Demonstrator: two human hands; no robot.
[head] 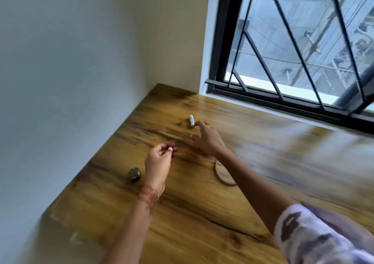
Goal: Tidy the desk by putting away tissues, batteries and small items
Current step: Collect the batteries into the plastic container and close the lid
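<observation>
A wooden bench (202, 213) is seen. The left hand (158, 158) is curled above it; whether anything is held cannot be told. The right hand (206, 140) is bent onto the end of a white battery (191, 120) laid on the bench; a grip cannot be told.

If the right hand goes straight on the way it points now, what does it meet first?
The white battery lying on the desk. The right hand points up-left at it, with its fingertips at or almost at the battery's near end. Blur hides whether they already touch.
</observation>
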